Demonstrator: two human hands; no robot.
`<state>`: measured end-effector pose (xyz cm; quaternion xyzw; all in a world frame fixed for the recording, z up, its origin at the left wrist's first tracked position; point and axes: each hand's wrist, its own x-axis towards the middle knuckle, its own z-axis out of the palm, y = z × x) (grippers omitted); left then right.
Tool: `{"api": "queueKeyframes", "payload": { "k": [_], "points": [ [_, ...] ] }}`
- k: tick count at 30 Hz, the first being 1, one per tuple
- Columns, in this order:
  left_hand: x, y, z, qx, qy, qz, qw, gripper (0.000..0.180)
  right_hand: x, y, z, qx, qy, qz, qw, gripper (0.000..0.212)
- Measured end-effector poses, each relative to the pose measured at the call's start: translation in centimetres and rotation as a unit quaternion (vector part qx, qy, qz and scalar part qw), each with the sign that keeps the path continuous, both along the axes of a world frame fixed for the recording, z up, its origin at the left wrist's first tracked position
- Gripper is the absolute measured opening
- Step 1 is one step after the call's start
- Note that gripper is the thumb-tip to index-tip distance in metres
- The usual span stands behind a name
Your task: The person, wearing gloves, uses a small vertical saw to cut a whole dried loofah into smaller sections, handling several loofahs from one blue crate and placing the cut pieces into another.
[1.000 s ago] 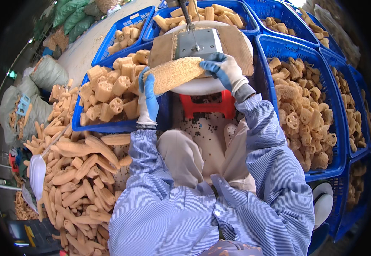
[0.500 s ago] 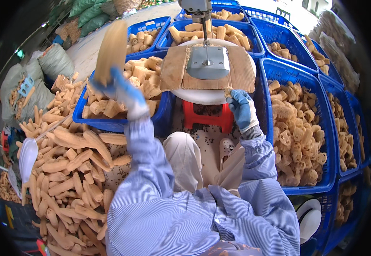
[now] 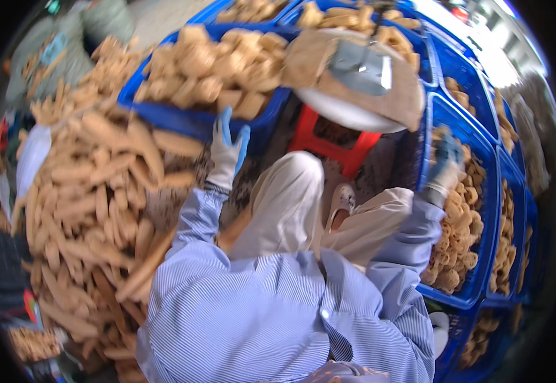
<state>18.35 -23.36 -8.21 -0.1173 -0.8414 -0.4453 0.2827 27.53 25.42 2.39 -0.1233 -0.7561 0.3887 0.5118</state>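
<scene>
My left hand [image 3: 228, 150], in a white glove with blue fingertips, hangs between my left knee and the near edge of a blue crate [image 3: 182, 127]. Its fingers are spread with nothing between them. Short thick loofah pieces [image 3: 198, 60] fill that crate. My right hand [image 3: 446, 167], gloved alike, is over another blue crate [image 3: 428, 137] on the right, among thinner loofah cuts [image 3: 460, 236]. Motion smears its fingers, so any held piece cannot be made out. A long loofah [image 3: 147, 271] lies beside my left forearm.
A machine's grey metal plate [image 3: 361, 67] sits on cardboard [image 3: 306, 57] over a round white top, above a red stool [image 3: 335, 143]. Whole loofahs [image 3: 76, 210] are heaped on the floor at left. More blue crates [image 3: 466, 67] stand at the back and right.
My left hand has come down and back, and the long loofah it held up is out of it. My right hand has moved from the cardboard's edge to the right crate. The view has turned.
</scene>
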Motion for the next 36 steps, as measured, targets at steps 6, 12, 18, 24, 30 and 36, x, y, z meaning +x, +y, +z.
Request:
{"api": "queueKeyframes", "payload": {
  "k": [6,12,18,24,30,36],
  "points": [
    [23.6,-12.4,-13.8,-0.065,-0.512,0.129,0.847,0.071,15.9,17.4,-5.1,0.008,-0.007,-0.082,0.997,0.022],
    [35.2,-16.3,-20.6,-0.030,-0.540,0.297,0.787,0.069,19.2,16.0,-6.2,0.069,-0.426,-0.263,0.863,0.026],
    [26.8,-14.1,-25.0,0.001,-0.509,0.170,0.844,0.057,21.0,18.7,-5.8,0.006,-0.491,-0.199,0.848,0.026],
    [20.6,-9.1,-28.3,-0.302,-0.630,0.072,0.711,0.095,20.0,18.7,-5.3,-0.117,-0.443,-0.125,0.880,0.027],
    [18.6,-11.2,-30.9,-0.172,-0.562,0.126,0.799,0.062,19.4,16.2,-2.3,-0.073,-0.448,-0.031,0.891,0.031],
    [22.3,-16.4,-24.1,0.364,-0.477,-0.034,0.799,0.048,15.0,7.7,0.2,-0.008,-0.345,0.082,0.935,0.032]
  ]
}}
